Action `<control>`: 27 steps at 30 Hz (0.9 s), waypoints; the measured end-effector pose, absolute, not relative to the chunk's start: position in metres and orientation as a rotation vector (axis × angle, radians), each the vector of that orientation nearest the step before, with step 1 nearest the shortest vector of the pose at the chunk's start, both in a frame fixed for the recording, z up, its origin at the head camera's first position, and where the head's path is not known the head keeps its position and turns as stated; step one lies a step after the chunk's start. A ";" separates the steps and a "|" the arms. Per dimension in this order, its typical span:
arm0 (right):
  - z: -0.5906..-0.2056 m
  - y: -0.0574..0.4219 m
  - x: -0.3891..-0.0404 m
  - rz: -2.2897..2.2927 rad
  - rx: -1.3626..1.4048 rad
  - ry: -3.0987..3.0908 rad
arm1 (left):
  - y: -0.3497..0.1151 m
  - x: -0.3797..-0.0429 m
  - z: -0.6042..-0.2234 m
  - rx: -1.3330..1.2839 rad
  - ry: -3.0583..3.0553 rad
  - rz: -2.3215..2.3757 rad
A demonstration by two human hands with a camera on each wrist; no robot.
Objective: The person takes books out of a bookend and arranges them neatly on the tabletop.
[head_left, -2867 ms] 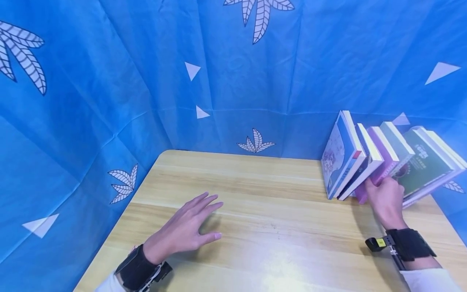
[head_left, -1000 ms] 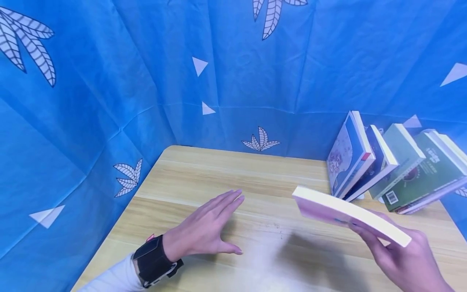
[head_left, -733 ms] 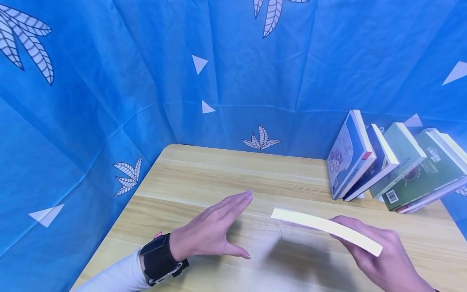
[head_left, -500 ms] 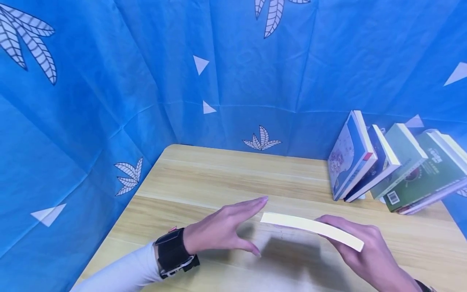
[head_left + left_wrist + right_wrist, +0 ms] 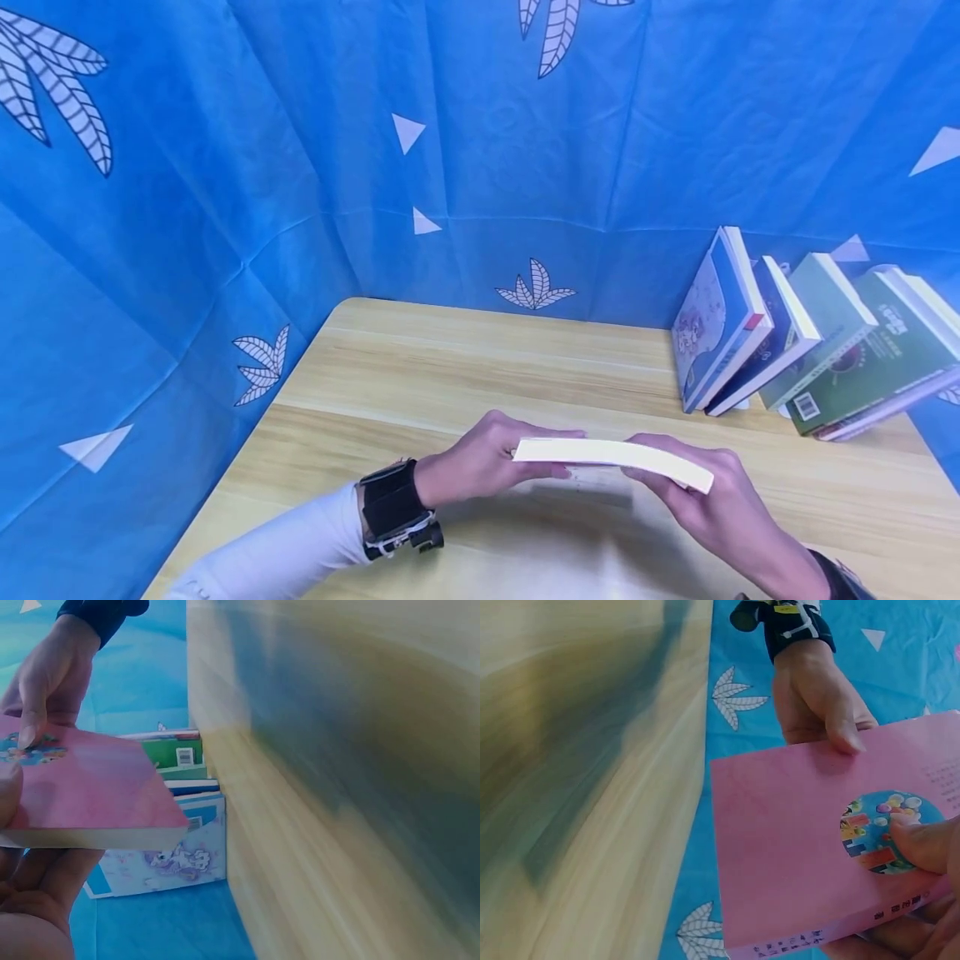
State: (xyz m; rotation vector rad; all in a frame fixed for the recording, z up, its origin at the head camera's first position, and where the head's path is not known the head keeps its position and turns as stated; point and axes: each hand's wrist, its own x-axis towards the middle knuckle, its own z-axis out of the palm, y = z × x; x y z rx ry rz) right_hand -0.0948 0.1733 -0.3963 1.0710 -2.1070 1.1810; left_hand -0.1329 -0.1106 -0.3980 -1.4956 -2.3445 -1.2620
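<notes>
A pink paperback book (image 5: 600, 452) is raised over the table, its cream page edge facing up in the head view. My left hand (image 5: 483, 458) pinches one end, fingers on the far side and thumb on the near side. My right hand (image 5: 716, 496) grips the other end the same way. In the right wrist view the book's pink cover (image 5: 780, 832) shows a round coloured picture, with my right thumb (image 5: 926, 844) lying over part of it. The left wrist view shows the pink cover (image 5: 112, 784) with both thumbs on it.
Several books lean in a row at the table's back right: a blue-and-white one (image 5: 716, 321), a dark blue one (image 5: 772, 333), a pale green one (image 5: 821, 325) and a green one (image 5: 885, 350). A blue leaf-patterned curtain (image 5: 480, 167) hangs behind the wooden table (image 5: 420, 358).
My right hand has drawn the pink book out of the row and carried it left to the table's middle. My left hand has moved right and taken hold of the book's other end.
</notes>
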 end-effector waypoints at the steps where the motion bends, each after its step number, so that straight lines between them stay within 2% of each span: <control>1: -0.397 0.173 -0.095 1.187 1.049 -2.125 | -0.110 -0.135 -0.398 -1.496 -2.330 -1.253; 13: -0.392 0.183 -0.108 0.931 0.671 -2.337 | -0.082 -0.165 -0.398 -1.433 -2.347 -1.341; 27: -0.381 0.213 -0.117 1.003 0.424 -2.415 | -0.044 -0.212 -0.394 -0.899 -2.634 -1.833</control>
